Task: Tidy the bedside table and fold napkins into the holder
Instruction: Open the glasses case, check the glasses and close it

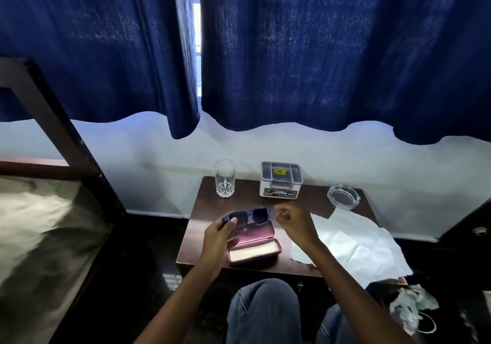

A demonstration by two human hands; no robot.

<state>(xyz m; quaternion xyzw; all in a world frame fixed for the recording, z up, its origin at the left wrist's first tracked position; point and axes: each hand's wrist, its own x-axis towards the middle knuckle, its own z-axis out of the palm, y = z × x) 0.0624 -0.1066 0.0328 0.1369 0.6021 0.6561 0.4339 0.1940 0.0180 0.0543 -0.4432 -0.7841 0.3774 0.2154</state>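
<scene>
Blue sunglasses (255,216) hang just above an open pink glasses case (255,250) on the dark wooden bedside table (207,210). My left hand (219,237) grips their left end. To the right of the glasses, my right hand (295,225) has curled fingers, blurred, and I cannot tell whether it touches the frame. White napkins (353,242) lie spread over the table's right side and hang past its front edge. A white and grey napkin holder (281,180) stands at the back.
A cut drinking glass (224,178) stands at the back left and a glass ashtray (343,197) at the back right. A bed (39,224) with a dark frame is on the left. Blue curtains (318,51) hang behind. My knees (263,309) are below the table.
</scene>
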